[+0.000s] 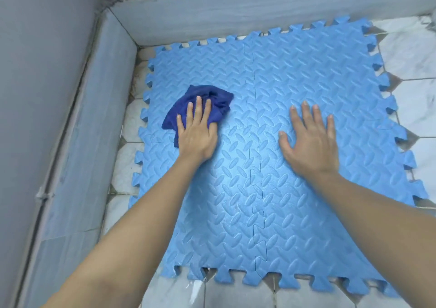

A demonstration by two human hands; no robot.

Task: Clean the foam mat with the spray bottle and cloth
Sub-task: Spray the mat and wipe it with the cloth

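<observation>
Fingers point(199, 109) of the left hand point(197, 135) pressed straight on the dark cloth point(212, 96); right hand point(311, 142) lay flat, fingers spread, on the foam mat point(295, 71).

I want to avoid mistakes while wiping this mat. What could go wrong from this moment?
1. The foam mat is made of interlocked pieces; hard wiping with the cloth under the left hand could perhaps pull the centre seam apart.
2. The right hand only presses flat on one side, so the mat may slide on the tiled floor.
3. The cloth is bunched, so it may miss parts.
</observation>
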